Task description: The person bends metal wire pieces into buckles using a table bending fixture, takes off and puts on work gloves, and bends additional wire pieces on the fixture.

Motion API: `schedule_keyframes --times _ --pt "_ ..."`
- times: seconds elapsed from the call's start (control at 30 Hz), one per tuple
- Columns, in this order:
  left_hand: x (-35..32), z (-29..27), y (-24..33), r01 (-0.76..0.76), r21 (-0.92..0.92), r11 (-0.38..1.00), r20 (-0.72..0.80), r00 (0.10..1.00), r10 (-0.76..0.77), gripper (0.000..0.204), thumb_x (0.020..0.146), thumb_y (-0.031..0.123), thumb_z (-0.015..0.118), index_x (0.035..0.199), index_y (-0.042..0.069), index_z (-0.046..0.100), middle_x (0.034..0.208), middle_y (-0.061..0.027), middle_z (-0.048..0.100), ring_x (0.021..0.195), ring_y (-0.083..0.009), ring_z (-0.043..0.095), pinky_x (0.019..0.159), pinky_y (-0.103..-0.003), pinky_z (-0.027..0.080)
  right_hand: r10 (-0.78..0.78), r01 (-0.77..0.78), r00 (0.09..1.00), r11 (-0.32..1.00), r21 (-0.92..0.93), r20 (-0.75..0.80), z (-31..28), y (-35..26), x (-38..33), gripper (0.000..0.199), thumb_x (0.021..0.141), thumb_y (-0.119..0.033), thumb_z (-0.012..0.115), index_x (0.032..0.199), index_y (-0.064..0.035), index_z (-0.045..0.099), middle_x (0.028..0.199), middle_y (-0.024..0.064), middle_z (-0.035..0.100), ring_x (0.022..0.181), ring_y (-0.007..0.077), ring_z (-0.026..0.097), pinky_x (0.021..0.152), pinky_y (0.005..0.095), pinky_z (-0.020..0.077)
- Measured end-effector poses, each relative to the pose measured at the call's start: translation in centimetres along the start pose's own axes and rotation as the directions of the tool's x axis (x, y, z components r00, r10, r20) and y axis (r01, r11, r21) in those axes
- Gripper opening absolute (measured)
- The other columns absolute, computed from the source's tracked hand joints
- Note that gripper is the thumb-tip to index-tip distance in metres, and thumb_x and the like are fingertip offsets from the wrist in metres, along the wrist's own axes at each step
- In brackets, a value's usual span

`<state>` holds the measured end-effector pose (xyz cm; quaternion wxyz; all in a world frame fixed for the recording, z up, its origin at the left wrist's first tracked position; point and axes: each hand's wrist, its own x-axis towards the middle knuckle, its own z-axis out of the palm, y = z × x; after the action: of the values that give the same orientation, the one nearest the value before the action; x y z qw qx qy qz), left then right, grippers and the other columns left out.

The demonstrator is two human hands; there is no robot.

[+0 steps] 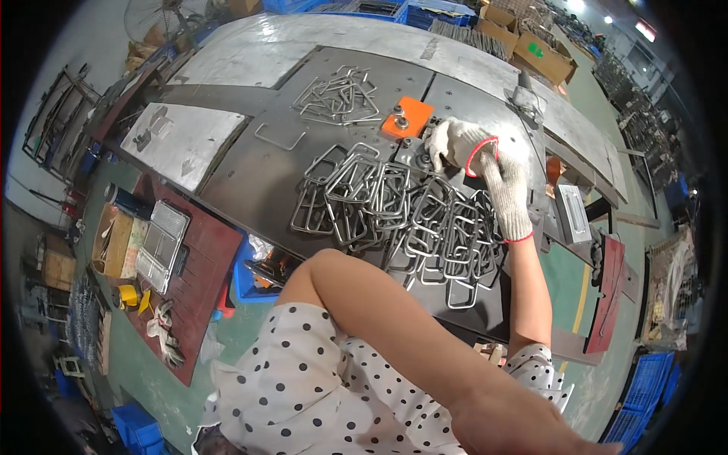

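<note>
My right hand (506, 182) wears a white knit glove and closes at the red-rimmed cuff of a second white glove (453, 142). That second glove looks empty and rests over the far side of the worktable. My bare left forearm crosses in front of my body. My left hand (523, 432) is at the lower right edge, its fingers mostly cut off. Just left of and below my right hand lies a tangled pile of bent metal rod loops (447, 227), joined to another heap of loops (364, 189).
Open U-shaped rods (341, 95) lie farther back, one bent rod (280, 138) apart from them. An orange block (407, 117) with metal fittings sits beside the gloves. A dark red side table (189, 303) holds a metal tray, a cardboard box and gloves. Blue crates (641, 394) stand lower right.
</note>
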<state>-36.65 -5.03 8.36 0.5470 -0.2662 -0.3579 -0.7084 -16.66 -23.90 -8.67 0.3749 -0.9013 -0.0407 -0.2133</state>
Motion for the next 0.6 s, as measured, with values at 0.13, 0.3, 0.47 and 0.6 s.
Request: schedule_keyframes --times 0.13,0.3,0.47,0.6 --pt "-3.8 -2.4 -2.3 0.303 0.500 0.811 -0.200 0.952 -0.233 0.059 0.117 0.038 0.033 0.157 -0.005 0.042 0.153 -0.0205 0.056 0.134 -0.0257 0.059 0.112 -0.037 0.048 -0.001 0.002 1.000 0.998 0.063 -0.019 0.3 -2.3 -0.3 0.026 0.103 -0.020 0.062 0.113 0.0013 0.074 0.087 0.0172 0.075 0.083 0.0202 0.071 0.078 0.0380 0.0540" --pt "-9.5 -0.1 2.0 0.344 0.707 0.618 -0.234 0.938 -0.254 0.049 0.116 0.027 0.037 0.152 -0.005 0.046 0.144 -0.0237 0.061 0.128 -0.0329 0.063 0.109 -0.042 0.050 -0.067 0.070 0.997 0.995 0.071 -0.048 0.0 -1.3 -0.4 0.025 0.103 -0.021 0.064 0.104 0.0020 0.073 0.079 0.0160 0.069 0.075 0.0175 0.064 0.073 0.0373 0.0524" --pt "-13.1 4.0 5.4 0.381 0.621 0.685 -0.219 0.923 -0.315 0.050 0.115 0.031 0.038 0.148 -0.004 0.048 0.136 -0.0238 0.064 0.122 -0.0367 0.065 0.107 -0.047 0.052 0.025 -0.005 0.997 0.963 0.270 -0.071 0.9 -1.0 0.3 0.032 0.104 -0.026 0.063 0.105 0.0037 0.073 0.078 0.0116 0.070 0.075 0.0140 0.063 0.072 0.0372 0.0521" --pt "-14.6 2.3 2.2 0.249 0.671 0.699 -0.031 0.951 -0.309 0.055 0.113 0.040 0.040 0.142 -0.005 0.052 0.128 -0.0234 0.066 0.116 -0.0403 0.067 0.103 -0.053 0.054 0.062 -0.040 0.996 0.950 0.309 -0.063 0.6 -0.1 -0.2 0.035 0.105 -0.027 0.062 0.117 0.0044 0.073 0.091 0.0112 0.076 0.088 0.0115 0.067 0.081 0.0334 0.0543"
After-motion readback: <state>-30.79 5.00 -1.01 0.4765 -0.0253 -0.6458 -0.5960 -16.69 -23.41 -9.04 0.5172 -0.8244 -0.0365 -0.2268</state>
